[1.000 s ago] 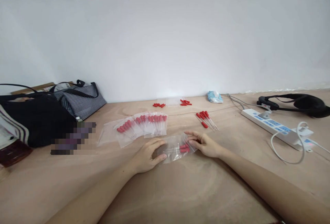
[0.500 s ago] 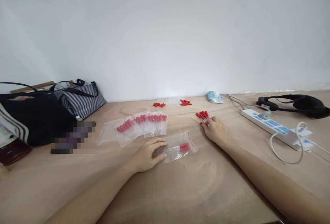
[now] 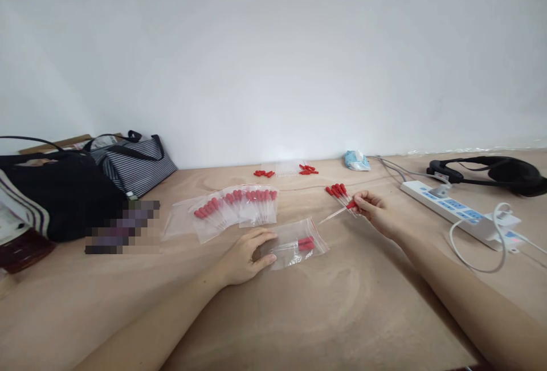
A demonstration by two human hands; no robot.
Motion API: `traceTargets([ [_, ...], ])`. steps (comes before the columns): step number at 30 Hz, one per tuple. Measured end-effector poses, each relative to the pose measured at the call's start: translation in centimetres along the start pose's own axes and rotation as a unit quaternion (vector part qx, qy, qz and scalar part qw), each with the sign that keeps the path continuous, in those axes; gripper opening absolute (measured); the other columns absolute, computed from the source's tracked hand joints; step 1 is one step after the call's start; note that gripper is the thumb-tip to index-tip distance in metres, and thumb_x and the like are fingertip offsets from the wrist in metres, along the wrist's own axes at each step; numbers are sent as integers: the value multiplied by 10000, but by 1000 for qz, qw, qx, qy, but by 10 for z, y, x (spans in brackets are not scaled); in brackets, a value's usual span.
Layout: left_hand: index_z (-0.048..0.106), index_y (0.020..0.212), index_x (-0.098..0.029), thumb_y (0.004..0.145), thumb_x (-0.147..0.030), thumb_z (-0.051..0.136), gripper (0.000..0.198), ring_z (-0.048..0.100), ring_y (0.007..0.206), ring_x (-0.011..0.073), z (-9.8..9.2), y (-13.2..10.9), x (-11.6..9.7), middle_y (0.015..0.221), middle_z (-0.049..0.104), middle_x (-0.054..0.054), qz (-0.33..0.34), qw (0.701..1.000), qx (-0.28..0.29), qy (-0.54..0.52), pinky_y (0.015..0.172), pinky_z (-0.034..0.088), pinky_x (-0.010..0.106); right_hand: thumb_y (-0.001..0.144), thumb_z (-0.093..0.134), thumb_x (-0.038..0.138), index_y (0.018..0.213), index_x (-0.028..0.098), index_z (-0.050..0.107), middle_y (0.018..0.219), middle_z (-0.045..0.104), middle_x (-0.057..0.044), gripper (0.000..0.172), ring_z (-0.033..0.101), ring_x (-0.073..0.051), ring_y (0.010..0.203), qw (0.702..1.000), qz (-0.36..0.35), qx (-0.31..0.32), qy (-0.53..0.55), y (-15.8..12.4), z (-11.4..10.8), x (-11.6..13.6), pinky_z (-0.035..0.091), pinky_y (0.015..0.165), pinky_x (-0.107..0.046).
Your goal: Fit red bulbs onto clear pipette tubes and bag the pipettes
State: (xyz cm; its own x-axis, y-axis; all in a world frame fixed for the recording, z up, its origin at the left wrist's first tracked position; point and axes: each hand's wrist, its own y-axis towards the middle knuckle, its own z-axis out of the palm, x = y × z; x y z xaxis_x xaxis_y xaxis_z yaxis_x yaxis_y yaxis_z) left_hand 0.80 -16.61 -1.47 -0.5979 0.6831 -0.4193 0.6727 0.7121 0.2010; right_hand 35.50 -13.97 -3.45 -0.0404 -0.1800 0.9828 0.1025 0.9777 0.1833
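Observation:
My left hand (image 3: pixel 248 258) grips the left end of a clear zip-lock bag (image 3: pixel 285 256) lying on the table, thumb on the near side and fingers on the far side. Red-bulbed droppers (image 3: pixel 306 241) lie inside, bulbs toward the zip end. Between the fingertips of my right hand (image 3: pixel 372 211) is the red bulb of a glass dropper (image 3: pixel 337 212); its thin tip points left toward the bag's mouth, apart from it. Just behind it, several loose droppers (image 3: pixel 337 190) lie fanned out on the table.
Several filled bags (image 3: pixel 233 206) overlap left of centre. More droppers (image 3: pixel 308 170) lie near the wall, beside a crumpled blue-white packet (image 3: pixel 356 160). On the right are a power strip (image 3: pixel 453 208) with cables and a black headset (image 3: pixel 487 171); bags (image 3: pixel 132 160) stand at left.
My right hand has lifted one dropper from the loose group and drawn it slightly right and toward me, its tip now angled down-left. My left hand and the bag have stayed put.

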Motion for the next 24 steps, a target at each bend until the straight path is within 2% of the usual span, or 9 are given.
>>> traceTargets([
  [6, 485, 1143, -231, 808, -361, 485, 360, 460, 1099, 205, -1, 0, 0, 1195, 501, 45, 0, 1000, -3, 5, 942, 365, 356, 615, 669, 457, 745, 181, 519, 676, 599, 6, 340, 532, -90, 588, 997, 29, 30, 57, -6, 22, -1, 423, 619, -238],
  [12, 462, 1172, -222, 806, -359, 488, 392, 453, 1109, 202, 0, 0, 0, 1212, 493, 52, -8, 1000, 0, 9, 947, 361, 360, 577, 721, 371, 793, 188, 520, 690, 626, 15, 346, 583, -96, 610, 986, 69, 61, 139, -23, 60, 3, 443, 635, -239],
  [17, 469, 1170, -236, 802, -346, 496, 386, 458, 1104, 211, -2, 0, -3, 1211, 500, 47, -5, 1000, -3, 0, 942, 363, 373, 536, 750, 330, 743, 171, 548, 703, 650, -1, 330, 612, -122, 656, 970, 114, 113, 181, -34, 86, 3, 467, 675, -272],
  [22, 470, 1173, -222, 797, -349, 499, 398, 458, 1108, 215, -1, 1, -2, 1215, 498, 58, -1, 1000, -10, -2, 944, 363, 375, 539, 731, 382, 714, 155, 623, 645, 656, -3, 306, 573, -108, 536, 985, 92, 112, 94, -29, 93, -2, 470, 578, -265],
  [24, 473, 1170, -226, 793, -349, 503, 398, 460, 1106, 217, -1, 1, -2, 1214, 500, 56, -1, 1000, -11, -2, 942, 364, 379, 556, 707, 415, 706, 155, 647, 647, 663, -16, 307, 584, -132, 549, 989, 72, 118, 52, -29, 97, -4, 481, 586, -291],
])
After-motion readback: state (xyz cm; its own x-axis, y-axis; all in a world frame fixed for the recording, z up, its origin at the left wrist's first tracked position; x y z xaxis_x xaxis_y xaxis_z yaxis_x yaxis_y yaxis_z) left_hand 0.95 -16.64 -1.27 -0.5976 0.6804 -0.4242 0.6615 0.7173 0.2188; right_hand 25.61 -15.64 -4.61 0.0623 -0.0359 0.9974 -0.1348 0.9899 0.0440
